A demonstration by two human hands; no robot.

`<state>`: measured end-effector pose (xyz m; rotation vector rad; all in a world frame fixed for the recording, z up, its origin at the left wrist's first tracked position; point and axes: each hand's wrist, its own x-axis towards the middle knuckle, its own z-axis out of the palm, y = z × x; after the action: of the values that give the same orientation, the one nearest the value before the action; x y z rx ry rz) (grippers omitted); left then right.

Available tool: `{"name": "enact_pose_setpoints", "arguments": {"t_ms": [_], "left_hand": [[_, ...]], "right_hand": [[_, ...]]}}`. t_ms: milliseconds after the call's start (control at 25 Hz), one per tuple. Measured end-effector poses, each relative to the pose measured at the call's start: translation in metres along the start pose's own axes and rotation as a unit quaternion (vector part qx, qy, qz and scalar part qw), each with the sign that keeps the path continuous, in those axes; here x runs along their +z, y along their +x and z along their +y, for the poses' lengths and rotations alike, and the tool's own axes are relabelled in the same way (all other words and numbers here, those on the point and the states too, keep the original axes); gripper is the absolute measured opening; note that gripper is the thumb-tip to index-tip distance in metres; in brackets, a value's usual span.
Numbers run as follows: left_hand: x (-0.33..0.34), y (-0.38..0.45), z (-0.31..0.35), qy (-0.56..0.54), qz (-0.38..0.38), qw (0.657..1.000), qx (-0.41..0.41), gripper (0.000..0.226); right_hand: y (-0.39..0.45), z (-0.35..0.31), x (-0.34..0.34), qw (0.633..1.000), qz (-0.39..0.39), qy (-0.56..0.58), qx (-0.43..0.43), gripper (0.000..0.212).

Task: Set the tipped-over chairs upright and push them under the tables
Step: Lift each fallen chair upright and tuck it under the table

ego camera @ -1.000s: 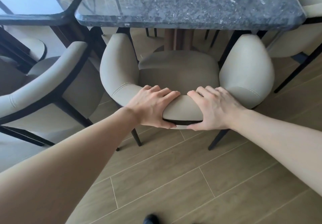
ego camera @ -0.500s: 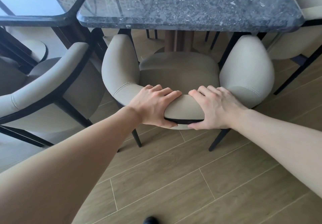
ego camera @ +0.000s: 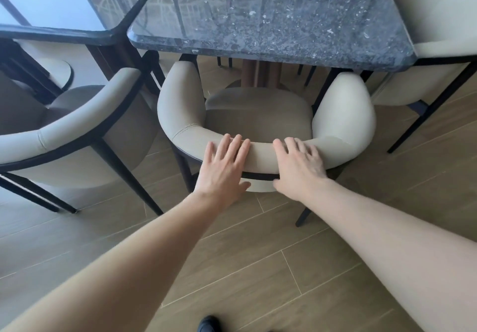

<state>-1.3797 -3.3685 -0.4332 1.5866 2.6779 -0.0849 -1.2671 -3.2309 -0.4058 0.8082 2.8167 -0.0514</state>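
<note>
A beige padded chair [ego camera: 258,110] with black legs stands upright, its seat partly under the dark speckled stone table [ego camera: 271,19]. My left hand [ego camera: 222,169] lies on the left of the curved backrest, fingers straight and spread over its top, thumb out below. On the right of the backrest my right hand [ego camera: 299,166] rests with its fingers laid flat over the padding. Neither hand is curled round the backrest.
A second beige chair [ego camera: 74,135] stands upright at the left by a glossy dark table [ego camera: 59,32]. Another beige chair [ego camera: 436,39] is at the right side of the stone table. Wood-plank floor [ego camera: 258,267] lies in front; a dark shoe tip [ego camera: 207,324] shows below.
Both hands have loosened from a curled grip on the backrest to flat, straight fingers. The view has tilted, showing more of the table top.
</note>
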Motion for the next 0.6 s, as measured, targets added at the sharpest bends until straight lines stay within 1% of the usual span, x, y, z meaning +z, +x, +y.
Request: {"name": "enact_pose_setpoints", "arguments": {"t_ms": [80, 120, 160, 200, 240, 360, 440, 600], "left_hand": [[-0.010, -0.024, 0.012, -0.076, -0.035, 0.996, -0.024, 0.097], [-0.015, -0.033, 0.016, -0.147, -0.042, 0.987, -0.044, 0.092], [-0.022, -0.044, 0.019, -0.228, -0.035, 0.970, -0.077, 0.087], [-0.031, -0.054, 0.021, -0.304, -0.008, 0.945, -0.116, 0.080], [-0.042, -0.063, 0.023, -0.360, 0.024, 0.920, -0.153, 0.074], [-0.078, -0.081, 0.028, -0.472, 0.097, 0.848, -0.222, 0.060], [-0.105, -0.093, 0.024, -0.523, 0.133, 0.808, -0.235, 0.054], [-0.158, -0.130, 0.012, -0.611, 0.207, 0.734, -0.214, 0.044]], "right_hand": [[-0.022, -0.013, -0.011, 0.998, -0.019, 0.056, 0.029, 0.067], [-0.031, -0.018, -0.015, 0.994, -0.027, 0.096, 0.039, 0.058], [-0.041, -0.024, -0.022, 0.989, -0.033, 0.136, 0.048, 0.048], [-0.049, -0.029, -0.031, 0.983, -0.036, 0.171, 0.050, 0.041], [-0.057, -0.034, -0.041, 0.977, -0.033, 0.203, 0.048, 0.039], [-0.076, -0.048, -0.078, 0.953, -0.004, 0.302, 0.031, 0.046], [-0.085, -0.058, -0.103, 0.938, 0.016, 0.346, 0.017, 0.048], [-0.106, -0.079, -0.143, 0.911, 0.034, 0.410, -0.001, 0.043]]}}
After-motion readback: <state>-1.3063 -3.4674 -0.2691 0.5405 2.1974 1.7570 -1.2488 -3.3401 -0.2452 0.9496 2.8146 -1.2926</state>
